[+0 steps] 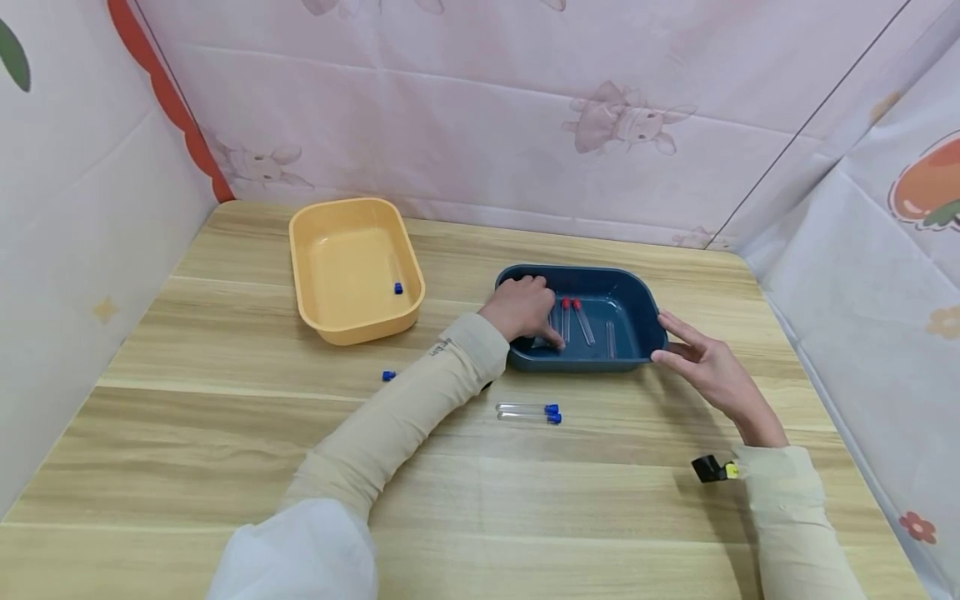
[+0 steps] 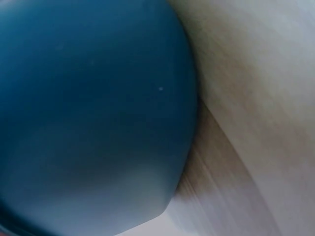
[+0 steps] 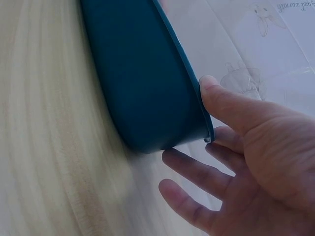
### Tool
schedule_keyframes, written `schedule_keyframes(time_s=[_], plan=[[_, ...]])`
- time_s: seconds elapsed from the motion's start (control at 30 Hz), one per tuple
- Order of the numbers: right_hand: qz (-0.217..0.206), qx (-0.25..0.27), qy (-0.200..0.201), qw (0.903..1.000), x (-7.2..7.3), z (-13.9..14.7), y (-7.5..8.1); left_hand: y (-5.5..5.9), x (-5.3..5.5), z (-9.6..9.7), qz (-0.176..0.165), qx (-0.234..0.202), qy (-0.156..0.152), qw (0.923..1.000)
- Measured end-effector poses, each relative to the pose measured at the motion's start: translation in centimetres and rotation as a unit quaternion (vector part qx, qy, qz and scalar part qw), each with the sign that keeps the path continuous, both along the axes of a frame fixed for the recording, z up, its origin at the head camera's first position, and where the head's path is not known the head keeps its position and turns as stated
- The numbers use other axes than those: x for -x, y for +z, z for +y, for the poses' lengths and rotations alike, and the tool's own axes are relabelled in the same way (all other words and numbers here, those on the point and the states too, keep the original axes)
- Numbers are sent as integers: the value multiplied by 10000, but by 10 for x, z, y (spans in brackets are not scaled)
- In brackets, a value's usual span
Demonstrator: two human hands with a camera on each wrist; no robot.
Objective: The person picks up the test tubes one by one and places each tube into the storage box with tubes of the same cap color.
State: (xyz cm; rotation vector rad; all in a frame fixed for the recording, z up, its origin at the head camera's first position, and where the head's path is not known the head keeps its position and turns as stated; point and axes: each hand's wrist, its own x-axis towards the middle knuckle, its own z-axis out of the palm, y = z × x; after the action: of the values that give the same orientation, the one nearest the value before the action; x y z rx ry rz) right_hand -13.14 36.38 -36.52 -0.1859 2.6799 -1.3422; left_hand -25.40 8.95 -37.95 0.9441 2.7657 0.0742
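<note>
My left hand [image 1: 523, 307] reaches over the left rim of a dark blue plastic bin [image 1: 581, 364]. Its thumb points down beside the clear tubes inside, and I cannot tell whether it pinches one. Two test tubes with red caps [image 1: 572, 303] lie right of that thumb; farther right is a clear tube [image 1: 611, 340] with no coloured cap showing. The bin's outer wall [image 2: 98, 98] fills much of the left wrist view. At the bin's right end, my right hand [image 3: 266, 152] touches the rim with its thumb and rests loosely extended fingers against the outside.
Two blue-capped test tubes [image 1: 528, 413] lie on the wooden table [image 1: 600, 500] in front of the bin. Another blue cap [image 1: 388, 375] shows beside the left sleeve. A yellow bin [image 1: 356, 330] at the back left holds one blue-capped tube [image 1: 398, 287]. Printed cloth walls [image 1: 480, 150] surround the table.
</note>
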Motion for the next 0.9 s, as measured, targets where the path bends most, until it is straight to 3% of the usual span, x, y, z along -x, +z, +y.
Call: schedule_keyframes(time_s=[0.37,0.9], plan=[[74,-119,-91,9999,7,9,-16,1,2,-1,-5,-20,-9,10000],[109,-282,-47,9995,6,10,-15,19,-4,-13,282,-557,-28,9980]])
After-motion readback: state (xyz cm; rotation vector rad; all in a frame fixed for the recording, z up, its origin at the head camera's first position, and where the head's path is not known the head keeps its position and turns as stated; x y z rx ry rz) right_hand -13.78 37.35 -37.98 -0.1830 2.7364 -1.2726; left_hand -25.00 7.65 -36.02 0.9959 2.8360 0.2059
